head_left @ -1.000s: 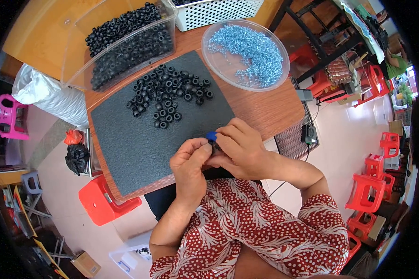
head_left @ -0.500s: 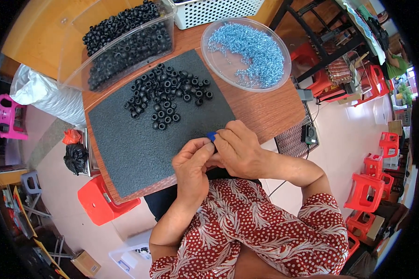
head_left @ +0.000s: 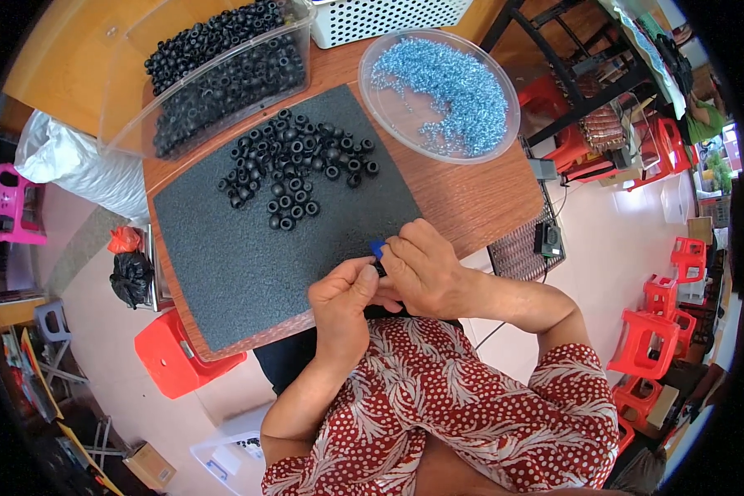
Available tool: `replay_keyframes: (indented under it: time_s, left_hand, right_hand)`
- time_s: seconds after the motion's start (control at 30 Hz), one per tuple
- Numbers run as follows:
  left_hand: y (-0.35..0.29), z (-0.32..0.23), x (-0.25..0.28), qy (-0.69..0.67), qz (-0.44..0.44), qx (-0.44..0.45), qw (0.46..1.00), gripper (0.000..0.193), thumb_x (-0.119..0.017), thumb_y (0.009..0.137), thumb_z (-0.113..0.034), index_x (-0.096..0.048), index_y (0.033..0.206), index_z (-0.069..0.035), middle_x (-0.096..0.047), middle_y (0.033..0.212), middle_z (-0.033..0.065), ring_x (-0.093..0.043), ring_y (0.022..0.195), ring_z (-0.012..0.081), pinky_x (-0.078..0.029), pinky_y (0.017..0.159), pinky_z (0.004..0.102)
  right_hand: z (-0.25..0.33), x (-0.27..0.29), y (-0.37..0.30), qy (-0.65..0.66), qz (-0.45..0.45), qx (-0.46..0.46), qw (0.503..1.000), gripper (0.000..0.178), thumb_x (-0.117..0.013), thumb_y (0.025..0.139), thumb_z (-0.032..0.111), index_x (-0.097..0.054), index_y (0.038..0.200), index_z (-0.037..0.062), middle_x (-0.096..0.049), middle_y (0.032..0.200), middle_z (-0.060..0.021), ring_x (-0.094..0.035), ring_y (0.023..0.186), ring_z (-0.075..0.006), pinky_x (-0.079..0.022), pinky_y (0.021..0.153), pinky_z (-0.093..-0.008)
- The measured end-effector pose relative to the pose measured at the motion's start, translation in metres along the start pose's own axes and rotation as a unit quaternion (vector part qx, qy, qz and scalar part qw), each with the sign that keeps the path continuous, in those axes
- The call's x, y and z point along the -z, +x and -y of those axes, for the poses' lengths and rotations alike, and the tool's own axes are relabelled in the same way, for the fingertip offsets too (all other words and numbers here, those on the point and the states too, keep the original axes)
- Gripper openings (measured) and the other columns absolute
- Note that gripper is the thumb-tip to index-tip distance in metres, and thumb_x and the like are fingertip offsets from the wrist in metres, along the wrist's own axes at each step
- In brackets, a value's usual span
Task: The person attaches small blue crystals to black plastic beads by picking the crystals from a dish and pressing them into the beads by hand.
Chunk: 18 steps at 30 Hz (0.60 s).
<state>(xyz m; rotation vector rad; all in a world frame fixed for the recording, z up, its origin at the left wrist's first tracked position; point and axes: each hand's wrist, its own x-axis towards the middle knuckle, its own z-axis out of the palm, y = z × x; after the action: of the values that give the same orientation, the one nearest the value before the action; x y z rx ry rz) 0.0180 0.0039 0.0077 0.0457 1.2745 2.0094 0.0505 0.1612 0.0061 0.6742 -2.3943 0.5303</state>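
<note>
My left hand (head_left: 341,302) and my right hand (head_left: 422,269) meet at the front edge of the table. Both are closed, fingers pinched together. Between them a small black round piece (head_left: 379,269) shows in part, gripped by the left thumb and fingers. A small blue object (head_left: 377,248) sticks out of my right hand's fingers; most of it is hidden, so its kind is unclear. Just beyond lies a dark textured mat (head_left: 248,273), with a loose pile of black ring-shaped pieces (head_left: 289,161) on it.
A clear bin (head_left: 215,124) of black pieces stands at the back left. On the right is a round clear lid (head_left: 397,124) with tiny shiny light-blue pieces. Behind stands a white perforated basket (head_left: 388,21). A red stool (head_left: 169,355) is at the left, a white sack (head_left: 91,165) beyond it.
My left thumb has shifted and the hands have parted slightly, so the black piece between them now shows. The blue object stays in my right hand. The pile looks the same.
</note>
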Motion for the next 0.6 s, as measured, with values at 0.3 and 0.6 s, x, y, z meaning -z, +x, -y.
replay_keyframes:
  time_s: [0.3, 0.6]
  left_hand:
    - [0.005, -0.003, -0.005, 0.012, -0.011, 0.009, 1.0, 0.025, -0.05, 0.094, -0.014, -0.058, 0.102, 0.008, -0.065, 0.08, 0.0131, -0.064, 0.066, 0.0177, -0.052, 0.057, 0.026]
    - [0.008, -0.008, -0.008, 0.045, -0.026, -0.045, 0.998, 0.017, -0.054, 0.089, -0.009, -0.063, 0.09, 0.006, -0.063, 0.071, 0.0081, -0.059, 0.06, 0.0107, -0.049, 0.056, 0.0221]
  right_hand:
    - [-0.004, 0.002, 0.0, -0.005, -0.014, 0.002, 1.0, 0.042, -0.065, 0.052, 0.013, -0.052, 0.085, -0.0101, -0.044, 0.073, -0.013, -0.043, 0.067, -0.0267, -0.036, 0.055, -0.036]
    - [-0.001, 0.002, 0.005, 0.019, -0.05, -0.025, 0.998, 0.038, -0.067, 0.053, 0.009, -0.052, 0.084, -0.0074, -0.049, 0.078, -0.0159, -0.046, 0.07, -0.0277, -0.039, 0.057, -0.0366]
